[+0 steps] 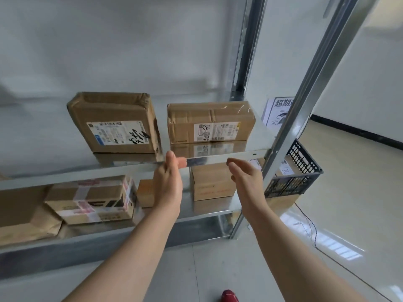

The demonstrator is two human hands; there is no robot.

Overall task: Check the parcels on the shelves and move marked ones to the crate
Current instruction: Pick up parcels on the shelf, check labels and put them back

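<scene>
Two brown parcels stand on the upper metal shelf point(257, 152). The left parcel point(113, 123) carries a label with black handwriting. The right parcel point(210, 122) has a label with marker digits. My left hand point(169, 179) and my right hand point(247, 177) are both raised just in front of the shelf edge, below the right parcel, fingers apart and holding nothing. A dark slotted crate point(305, 168) sits on the floor behind the right upright, with a parcel inside it.
The lower shelf point(209, 214) holds a taped box point(93, 199), a paper-wrapped package point(24, 216), a small box point(145, 192) and another box point(212, 184). Metal uprights point(305, 101) stand at the right. A printed sign point(277, 112) leans on the wall. A cable point(309, 223) runs across the floor.
</scene>
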